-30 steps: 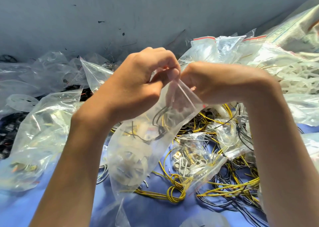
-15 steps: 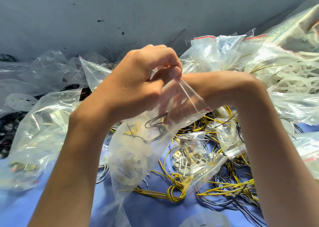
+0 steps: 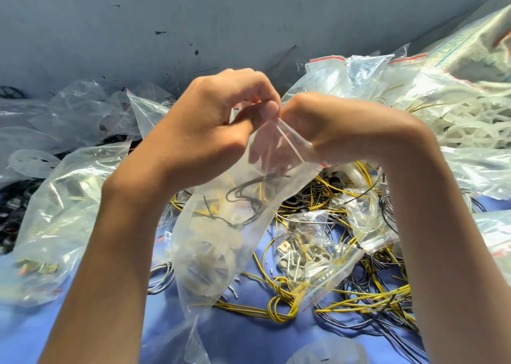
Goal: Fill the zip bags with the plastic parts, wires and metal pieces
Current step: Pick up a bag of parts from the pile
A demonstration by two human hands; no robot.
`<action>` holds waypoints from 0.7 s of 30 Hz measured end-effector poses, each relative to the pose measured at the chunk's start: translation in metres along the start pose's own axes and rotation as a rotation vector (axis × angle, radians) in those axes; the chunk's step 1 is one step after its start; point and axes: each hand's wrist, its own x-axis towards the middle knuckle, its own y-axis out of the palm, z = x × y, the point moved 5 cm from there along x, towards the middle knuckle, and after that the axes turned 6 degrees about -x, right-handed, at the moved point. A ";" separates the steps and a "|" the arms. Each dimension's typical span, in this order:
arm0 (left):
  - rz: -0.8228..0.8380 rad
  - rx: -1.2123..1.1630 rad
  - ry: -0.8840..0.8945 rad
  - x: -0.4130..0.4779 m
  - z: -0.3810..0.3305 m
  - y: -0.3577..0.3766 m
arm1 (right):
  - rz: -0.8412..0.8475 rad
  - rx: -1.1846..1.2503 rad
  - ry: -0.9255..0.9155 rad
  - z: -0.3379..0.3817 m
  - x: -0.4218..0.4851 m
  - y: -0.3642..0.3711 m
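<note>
So the bag (image 3: 221, 239) is held up over the middle of the tabletop (image 3: 276, 344), hanging by its mouth. The left hand (image 3: 210, 131) is curled tight, with the top edge pinched between thumb and fingers. The right hand (image 3: 340, 131) is curled on the same edge just beside it, and some of its fingers can be seen through the plastic. The zip strip (image 3: 290, 142) looks to be getting pressed shut, but that's only a guess.

Handling-wise, the bag is thin, soft film, probably slippery, and it sags under what's inside. Black and yellow wires (image 3: 249, 195) are up top and pale plastic parts (image 3: 210, 256) at the bottom. Nothing heavy, by the look of it. It's best taken by the zip strip, where the film is stiffer. If it's grabbed lower, the springy wires could get crushed or poked through the film.

The tabletop is blue and maybe cloth-covered, hard to be sure. Loose wires (image 3: 279, 305), yellow and grey, are tangled near and right of the bag, with a small bag (image 3: 312, 256) of metal pieces lying on them. Crumpled bags (image 3: 60, 211) are heaped on the left. More with red-striped tops are piled far right, next to white wheels (image 3: 475, 120). A scuffed grey wall (image 3: 193, 18) runs across the far side.
</note>
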 end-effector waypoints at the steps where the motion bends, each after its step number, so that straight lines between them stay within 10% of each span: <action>1: -0.008 0.000 -0.007 0.000 0.001 -0.001 | -0.027 0.126 0.051 -0.004 -0.003 -0.003; 11: -0.002 0.001 -0.018 0.000 0.006 -0.001 | -0.018 0.109 0.529 -0.071 -0.020 0.003; 21: 0.007 0.008 -0.037 0.000 0.010 -0.001 | 0.160 0.170 0.581 -0.080 -0.017 0.025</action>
